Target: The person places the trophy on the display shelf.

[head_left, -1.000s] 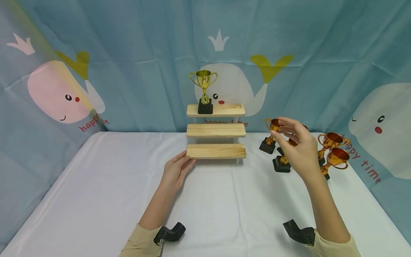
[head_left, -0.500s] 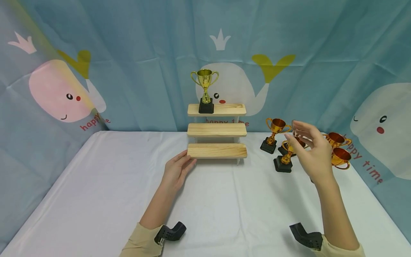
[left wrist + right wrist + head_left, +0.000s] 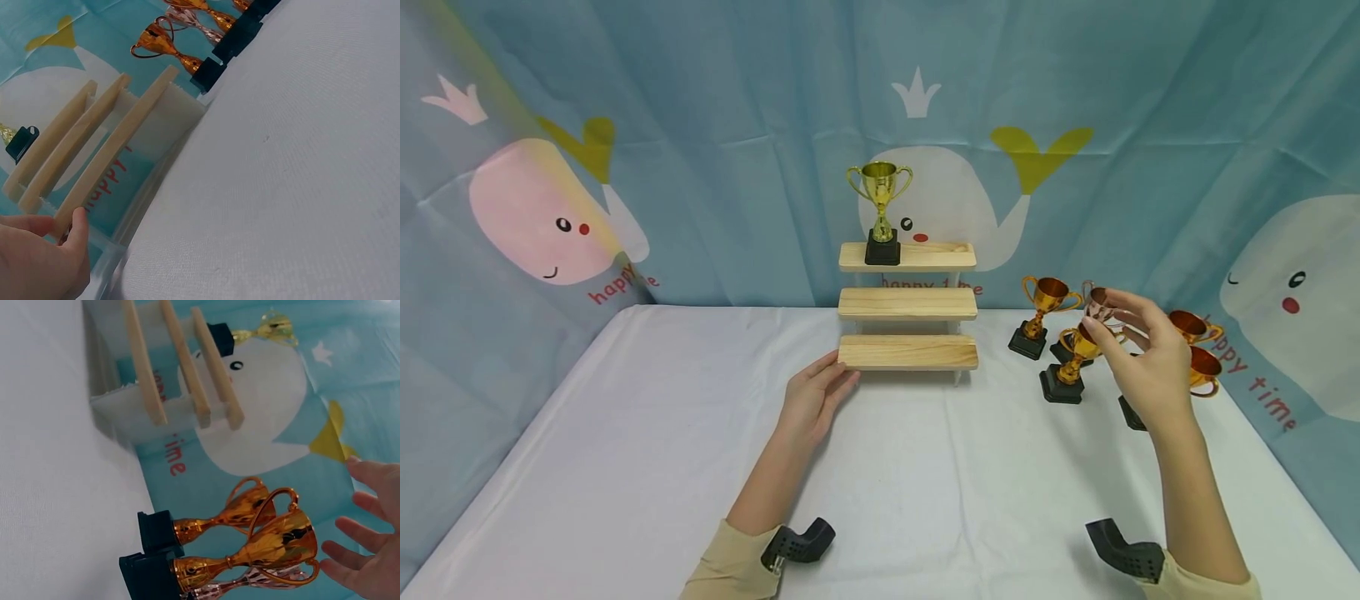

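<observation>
My left hand (image 3: 811,402) pinches the left end of the lowest board of a three-tier wooden display stand (image 3: 908,352). In the left wrist view, thumb and finger (image 3: 78,232) grip that board end. A gold trophy cup (image 3: 880,183) on a black base stands on the top tier, toward its left. My right hand (image 3: 1152,362) hovers at the trophies on the right, fingers apart and curved. Nearest to it are a pinkish trophy (image 3: 1097,302) and, in front, a copper-coloured trophy (image 3: 1067,375). In the right wrist view its spread fingers (image 3: 359,534) hold nothing.
Another copper-coloured trophy (image 3: 1047,293) stands left of the group. Two more copper cups, including a front one (image 3: 1205,367), are partly hidden behind my right hand. A white cloth (image 3: 880,500) covers the table, and a blue whale-print curtain (image 3: 737,208) hangs behind.
My right hand has moved right and slightly down, from beside the leftmost copper trophy to the pinkish one, uncovering the front copper trophy. My left hand stays on the stand.
</observation>
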The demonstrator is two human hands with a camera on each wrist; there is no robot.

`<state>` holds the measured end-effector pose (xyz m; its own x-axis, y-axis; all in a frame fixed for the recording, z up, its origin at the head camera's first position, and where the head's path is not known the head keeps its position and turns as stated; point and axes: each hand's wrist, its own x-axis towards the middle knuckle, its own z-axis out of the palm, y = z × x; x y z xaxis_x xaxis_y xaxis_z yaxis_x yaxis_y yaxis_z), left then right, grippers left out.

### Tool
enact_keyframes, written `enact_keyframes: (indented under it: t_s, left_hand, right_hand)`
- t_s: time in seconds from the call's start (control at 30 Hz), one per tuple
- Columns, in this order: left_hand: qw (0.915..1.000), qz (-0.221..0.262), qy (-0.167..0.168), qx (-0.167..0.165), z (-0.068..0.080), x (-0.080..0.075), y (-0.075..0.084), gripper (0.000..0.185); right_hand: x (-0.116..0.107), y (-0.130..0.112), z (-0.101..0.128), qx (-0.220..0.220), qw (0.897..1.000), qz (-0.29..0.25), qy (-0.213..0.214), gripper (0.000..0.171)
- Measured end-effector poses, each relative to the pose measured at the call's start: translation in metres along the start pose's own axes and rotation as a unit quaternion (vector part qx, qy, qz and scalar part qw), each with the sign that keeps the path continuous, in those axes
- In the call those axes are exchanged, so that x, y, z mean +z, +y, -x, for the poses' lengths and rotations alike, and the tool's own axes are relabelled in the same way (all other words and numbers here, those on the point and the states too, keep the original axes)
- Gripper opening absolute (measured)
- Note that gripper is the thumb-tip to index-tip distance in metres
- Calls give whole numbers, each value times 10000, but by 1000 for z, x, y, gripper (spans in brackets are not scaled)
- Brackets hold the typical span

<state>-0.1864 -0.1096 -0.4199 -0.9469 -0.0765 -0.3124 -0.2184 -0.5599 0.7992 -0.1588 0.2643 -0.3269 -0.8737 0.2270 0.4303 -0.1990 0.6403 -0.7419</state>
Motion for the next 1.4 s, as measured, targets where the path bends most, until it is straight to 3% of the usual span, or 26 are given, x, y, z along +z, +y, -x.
enact_keyframes:
  t_s: [0.9,1.4]
  left_hand:
    - [10000,-61,-65,33,2,-1,0,52]
    - [9999,-104,-52,53,0,-1,-1,51]
  right_hand:
    - [3,25,-5,621,9952,379,-658,64]
    - [3,39,-6,509,9940,216,-939,65]
